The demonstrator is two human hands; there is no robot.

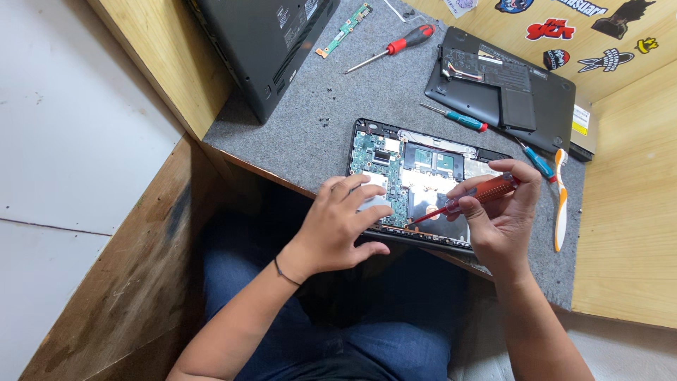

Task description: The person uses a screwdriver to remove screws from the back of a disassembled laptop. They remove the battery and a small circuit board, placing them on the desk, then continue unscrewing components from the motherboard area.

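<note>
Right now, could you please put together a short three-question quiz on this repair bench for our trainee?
1. True or false: the right hand holds a screwdriver with a translucent red handle.
2. Which thing does the left hand rest on? A) the closed black laptop B) the opened laptop with its green board showing C) the toothbrush
3. Fill in: the loose red-and-black screwdriver lies on the grey ____ mat.

Key: 1 true; 2 B; 3 felt.
</note>
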